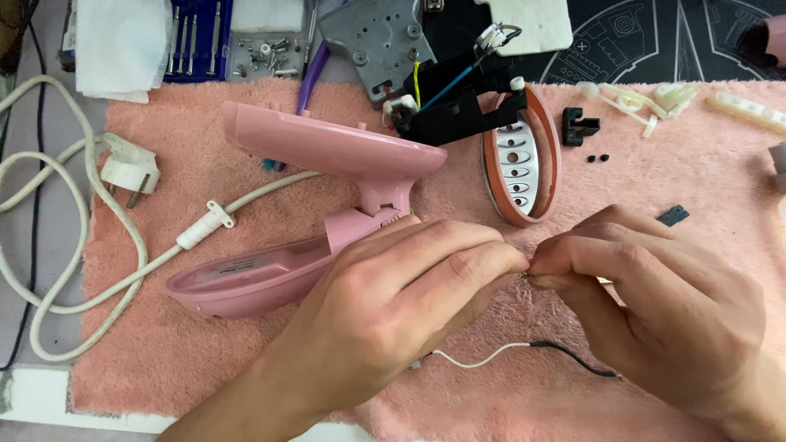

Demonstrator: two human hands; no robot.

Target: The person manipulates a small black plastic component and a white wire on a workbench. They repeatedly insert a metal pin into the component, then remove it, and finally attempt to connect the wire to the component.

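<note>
Two hands, left hand [393, 303] and right hand [655, 311], were pinched together on a thin wire end [526, 277] above the pink towel [164, 344]; it was judged light, limp, best gripped near its tip.

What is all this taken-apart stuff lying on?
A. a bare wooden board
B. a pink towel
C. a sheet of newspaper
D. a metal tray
B: the pink casing halves, the oval plate with holes and both hands, left and right, sit over a fluffy pink towel spread across the table.
</note>
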